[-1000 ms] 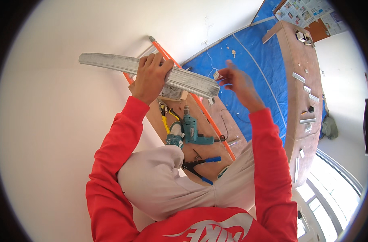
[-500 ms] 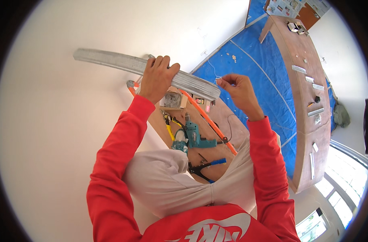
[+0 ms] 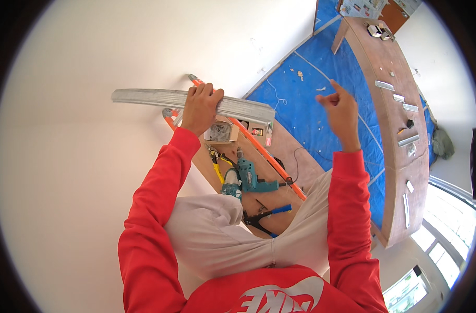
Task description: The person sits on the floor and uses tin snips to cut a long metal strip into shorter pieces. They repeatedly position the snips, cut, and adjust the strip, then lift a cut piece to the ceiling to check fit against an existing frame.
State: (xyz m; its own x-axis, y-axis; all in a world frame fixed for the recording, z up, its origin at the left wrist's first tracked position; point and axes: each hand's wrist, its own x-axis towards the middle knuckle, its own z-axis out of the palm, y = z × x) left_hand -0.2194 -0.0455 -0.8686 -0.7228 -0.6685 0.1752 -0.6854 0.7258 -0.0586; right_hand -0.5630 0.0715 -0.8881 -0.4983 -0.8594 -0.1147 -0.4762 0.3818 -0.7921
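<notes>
My left hand [image 3: 200,109] grips a long, pale grey metal channel [image 3: 245,110] that lies crosswise above an orange ladder [image 3: 256,140]. My right hand [image 3: 338,109] is raised over the blue sheet, right of the channel and not touching it, with index finger stretched out, other fingers partly bent, and nothing visible held. Below my hands, a wooden board [image 3: 308,167] carries a teal drill [image 3: 251,175], a box with a clear bag [image 3: 221,133], yellow-handled cutters [image 3: 217,169] and a black tool with blue handles [image 3: 261,219]. My legs frame these tools.
A white wall [image 3: 81,167] fills the left. A blue sheet [image 3: 279,83] covers the floor beyond the ladder. A long wooden panel [image 3: 405,177] on the right bears several short metal pieces [image 3: 408,141] and small items. Windows [image 3: 452,214] show at the lower right.
My right hand has moved right, away from the channel's end, its index finger now raised. The channel's left end has dropped and shifted slightly, still in my left hand.
</notes>
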